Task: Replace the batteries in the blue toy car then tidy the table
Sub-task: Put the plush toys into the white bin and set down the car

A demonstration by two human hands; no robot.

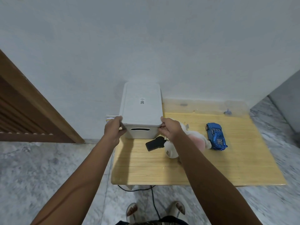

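White plastic storage box (140,111) with lid (142,103) on, at far left of wooden surface (194,168). Left hand (113,129) curled round lid's near-left corner, right hand (170,129) pinching its near-right corner. Just beneath right hand and wrist: black handled object (155,143) and white-pink plush toy (194,142). Well right of right hand, beyond plush: blue toy car (216,136), upright on surface.

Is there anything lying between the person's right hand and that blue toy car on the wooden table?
Yes. A white and pink plush toy lies on the wooden table between the right hand, which grips the white storage box's lid, and the blue toy car. Reaching over it looks easy.
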